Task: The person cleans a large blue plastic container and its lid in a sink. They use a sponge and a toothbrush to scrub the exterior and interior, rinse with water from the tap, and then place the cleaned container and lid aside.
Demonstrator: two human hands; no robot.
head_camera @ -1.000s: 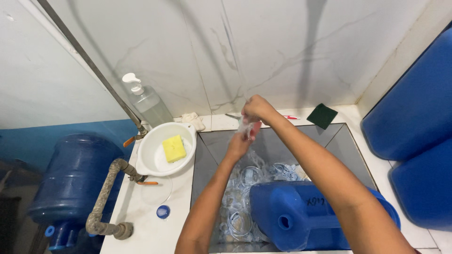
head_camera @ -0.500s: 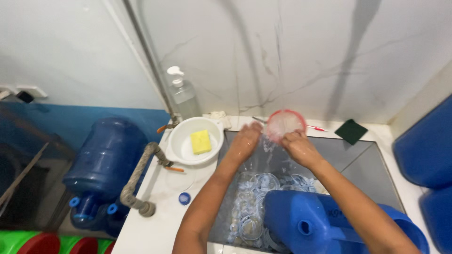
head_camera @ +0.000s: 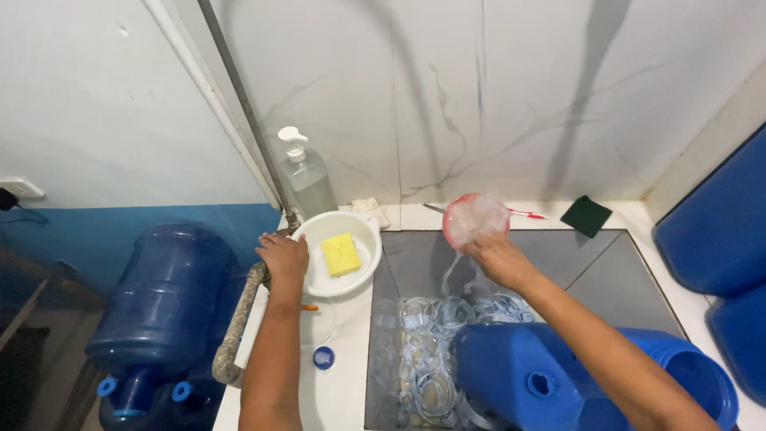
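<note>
Leftward and away from the sink, the left hand [head_camera: 282, 257] is now resting at the pipe and valve [head_camera: 275, 239] beside the white basin [head_camera: 363, 267], where half a second ago it was cupped next to the other hand over the water. Its fingers are curling down over the valve, though whether they are actually gripping it cannot be told from this angle. The right hand [head_camera: 496, 257] is staying near the centre of the frame, holding up a round pink-rimmed strainer [head_camera: 475, 219] by its lower edge, fingers pressed together on the rim while water is trickling from it into the sink [head_camera: 590, 259]. The strainer is sitting just above the back edge of the sink, tilted so that its pale, wet inside is facing the camera.

A yellow sponge [head_camera: 340, 255] is lying inside the white basin, left of centre. Behind the basin, a clear pump bottle [head_camera: 306, 177] is standing against the marbled wall. Clear plastic rings [head_camera: 423, 351] are floating in the water in the lower middle of the frame, and a blue jug [head_camera: 519, 375] is lying on its side over them at lower right. A dark green scouring pad [head_camera: 586, 215] is lying on the ledge at the upper right of the sink. A large blue water bottle [head_camera: 163, 291] is standing at lower left, and a small blue cap [head_camera: 322, 357] is lying on the white counter.
</note>
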